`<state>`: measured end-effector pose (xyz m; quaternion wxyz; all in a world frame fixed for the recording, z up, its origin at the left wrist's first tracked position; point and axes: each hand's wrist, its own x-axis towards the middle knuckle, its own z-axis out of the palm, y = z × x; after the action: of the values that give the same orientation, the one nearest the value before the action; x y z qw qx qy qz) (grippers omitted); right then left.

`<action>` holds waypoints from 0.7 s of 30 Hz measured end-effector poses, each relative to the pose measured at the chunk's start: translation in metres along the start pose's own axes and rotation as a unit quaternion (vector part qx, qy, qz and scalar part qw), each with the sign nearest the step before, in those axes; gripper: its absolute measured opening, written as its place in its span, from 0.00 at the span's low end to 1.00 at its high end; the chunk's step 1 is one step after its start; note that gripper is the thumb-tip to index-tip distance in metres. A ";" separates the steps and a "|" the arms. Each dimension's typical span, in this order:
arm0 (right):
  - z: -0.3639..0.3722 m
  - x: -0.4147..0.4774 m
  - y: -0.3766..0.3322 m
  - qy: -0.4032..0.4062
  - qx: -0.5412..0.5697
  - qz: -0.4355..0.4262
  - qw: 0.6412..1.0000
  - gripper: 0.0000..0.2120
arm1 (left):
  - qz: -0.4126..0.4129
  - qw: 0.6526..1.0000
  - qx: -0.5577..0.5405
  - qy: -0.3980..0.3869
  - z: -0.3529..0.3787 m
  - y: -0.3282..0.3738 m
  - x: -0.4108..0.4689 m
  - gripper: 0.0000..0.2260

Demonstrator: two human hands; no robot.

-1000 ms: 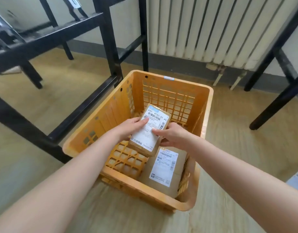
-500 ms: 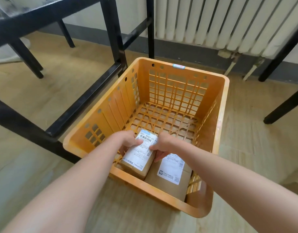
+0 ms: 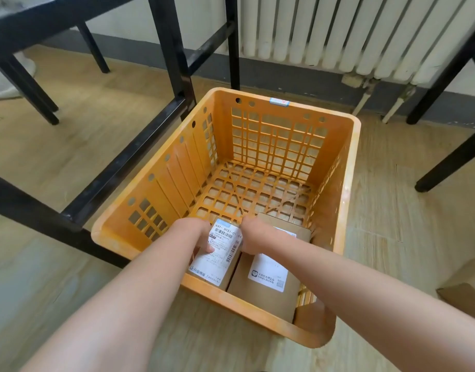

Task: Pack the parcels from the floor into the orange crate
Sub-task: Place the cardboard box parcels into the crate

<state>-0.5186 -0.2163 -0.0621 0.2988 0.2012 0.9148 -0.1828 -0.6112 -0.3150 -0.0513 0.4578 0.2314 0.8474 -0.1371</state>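
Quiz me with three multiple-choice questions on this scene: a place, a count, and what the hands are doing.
1. Where in the orange crate do the parcels lie?
A. Against the far wall
B. At the near wall, side by side
C. Stacked in the middle

2. How many parcels are inside the crate?
A. One
B. Four
C. Two

3. What are the left hand and right hand doing?
A. Both hold the small parcel
B. Both hang idle above the crate
C. Both lift the crate

Answers:
1 B, the small parcel and the larger parcel sit beside each other by the near rim.
2 C, only those two are inside; another box lies on the floor outside.
3 A, both hands' fingers curl round its edges.
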 end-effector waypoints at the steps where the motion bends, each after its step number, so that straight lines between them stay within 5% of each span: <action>1: -0.005 -0.001 0.002 0.006 0.010 -0.001 1.000 0.22 | -0.001 1.000 0.015 0.010 0.000 0.001 -0.001 0.24; 6: -0.051 -0.032 0.027 0.197 0.074 -0.099 0.973 0.23 | -0.015 0.997 0.053 0.062 -0.004 0.011 -0.011 0.31; 9: -0.077 -0.057 0.052 0.348 0.109 -0.122 0.923 0.20 | 0.019 0.975 0.059 0.211 -0.013 0.025 -0.016 0.21; 14: -0.086 -0.089 0.099 0.456 0.102 -0.094 0.879 0.16 | 0.191 0.840 -0.050 0.505 -0.033 0.093 -0.048 0.09; 21: -0.074 -0.152 0.191 0.572 0.086 -0.049 0.814 0.10 | 0.351 0.665 -0.037 0.658 -0.024 0.217 -0.099 0.09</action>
<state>-0.3499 -0.0597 0.0470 -0.3062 0.2497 0.9098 -0.1270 -0.4693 -0.1450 0.0408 -0.1966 0.5249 0.7885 0.2533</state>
